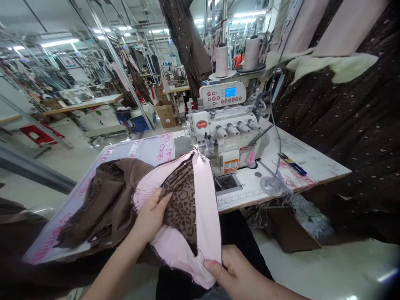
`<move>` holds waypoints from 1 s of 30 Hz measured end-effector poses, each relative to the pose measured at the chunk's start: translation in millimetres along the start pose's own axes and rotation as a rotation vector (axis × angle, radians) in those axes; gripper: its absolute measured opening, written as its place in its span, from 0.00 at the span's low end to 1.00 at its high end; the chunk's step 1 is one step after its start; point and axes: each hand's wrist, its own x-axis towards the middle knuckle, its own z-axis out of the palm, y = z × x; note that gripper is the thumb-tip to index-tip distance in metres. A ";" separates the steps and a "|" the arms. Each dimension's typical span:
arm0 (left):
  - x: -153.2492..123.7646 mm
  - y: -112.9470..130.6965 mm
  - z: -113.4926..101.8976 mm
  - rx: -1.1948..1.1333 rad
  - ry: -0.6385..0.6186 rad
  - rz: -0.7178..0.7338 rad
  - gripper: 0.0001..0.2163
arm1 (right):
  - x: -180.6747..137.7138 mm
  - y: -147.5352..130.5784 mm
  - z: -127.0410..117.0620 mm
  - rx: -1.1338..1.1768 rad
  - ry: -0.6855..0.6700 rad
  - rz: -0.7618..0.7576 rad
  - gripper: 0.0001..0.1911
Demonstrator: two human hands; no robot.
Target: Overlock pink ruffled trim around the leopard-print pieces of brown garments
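Note:
A brown garment (117, 200) with a leopard-print part (181, 196) and a pink fabric band (206, 208) lies over the left of the table and hangs off its front edge. The band's far end runs under the needle area of a white overlock sewing machine (226, 135). My left hand (154, 212) pinches the garment where pink and leopard print meet. Lower right, my right hand (233, 266) is closed on the near end of the pink band, thumb on top. The band stretches fairly straight from the machine to that hand.
Snips (292, 163) with dark blue handles lie on the table (325, 166) to the right. Thread cones (221, 60) stand behind the machine. A large dark speckled cloth (337, 121) hangs at right. A cardboard box (167, 113) sits on the floor beyond.

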 end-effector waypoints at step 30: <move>27.7 17.0 33.8 0.317 -0.366 0.209 0.12 | 120.5 -11.9 -100.4 0.007 0.007 0.012 0.22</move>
